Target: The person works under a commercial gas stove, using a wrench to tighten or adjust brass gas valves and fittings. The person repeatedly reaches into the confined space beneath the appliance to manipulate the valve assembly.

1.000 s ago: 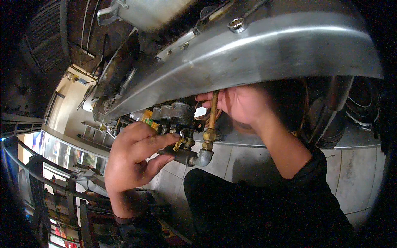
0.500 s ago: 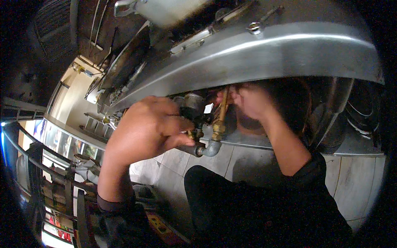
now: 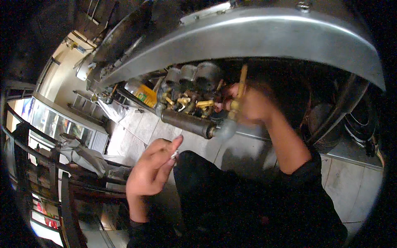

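Note:
Below the metal counter's front, a dark gas manifold pipe (image 3: 186, 123) carries several brass valves (image 3: 204, 104) with round grey metal burner mouths (image 3: 208, 74) above them. At its right end a grey elbow (image 3: 226, 129) joins an upright brass pipe (image 3: 240, 89). My left hand (image 3: 151, 169) is off the manifold, low and to its left, pinching a small whitish piece (image 3: 174, 155) too small to name. Reaching under the counter, my right hand (image 3: 254, 105) is behind the brass pipe, beside the rightmost valve. Its fingers are blurred and partly hidden.
The curved steel counter edge (image 3: 248, 35) overhangs the manifold. A yellow-labelled container (image 3: 144, 96) stands behind it on the left. Dark round pans (image 3: 359, 107) sit at the right. A black metal rack (image 3: 45, 165) and a glass-fronted display cabinet (image 3: 62, 124) are at the left.
My left hand has left the valves and come down toward me, pinching a small whitish piece. My right hand stays by the brass pipe. The view has shifted, baring more of the manifold.

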`<action>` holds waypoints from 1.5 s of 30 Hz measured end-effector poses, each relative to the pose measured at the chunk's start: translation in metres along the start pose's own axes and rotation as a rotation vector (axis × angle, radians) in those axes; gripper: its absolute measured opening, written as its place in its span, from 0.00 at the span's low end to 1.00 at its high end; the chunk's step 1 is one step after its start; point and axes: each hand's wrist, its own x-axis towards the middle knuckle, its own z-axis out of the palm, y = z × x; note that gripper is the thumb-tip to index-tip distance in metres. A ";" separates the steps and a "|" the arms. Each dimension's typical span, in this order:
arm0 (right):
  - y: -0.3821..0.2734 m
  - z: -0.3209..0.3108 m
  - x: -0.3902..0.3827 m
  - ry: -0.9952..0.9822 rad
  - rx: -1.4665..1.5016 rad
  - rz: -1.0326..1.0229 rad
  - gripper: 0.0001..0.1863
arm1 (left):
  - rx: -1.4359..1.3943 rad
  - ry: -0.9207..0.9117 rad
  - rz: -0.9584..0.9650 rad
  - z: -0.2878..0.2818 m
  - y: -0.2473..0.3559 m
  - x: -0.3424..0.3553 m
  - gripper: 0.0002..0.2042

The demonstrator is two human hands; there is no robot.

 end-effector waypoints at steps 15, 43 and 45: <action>-0.001 0.049 -0.018 0.277 -0.334 -0.060 0.15 | 0.269 0.641 0.084 0.093 -0.029 0.054 0.11; -0.007 0.023 -0.039 0.008 -1.162 0.330 0.10 | -1.074 -0.070 0.214 0.157 -0.147 0.150 0.14; 0.004 0.024 -0.036 -0.112 -1.471 0.181 0.09 | -1.152 -0.098 0.183 0.157 -0.153 0.160 0.12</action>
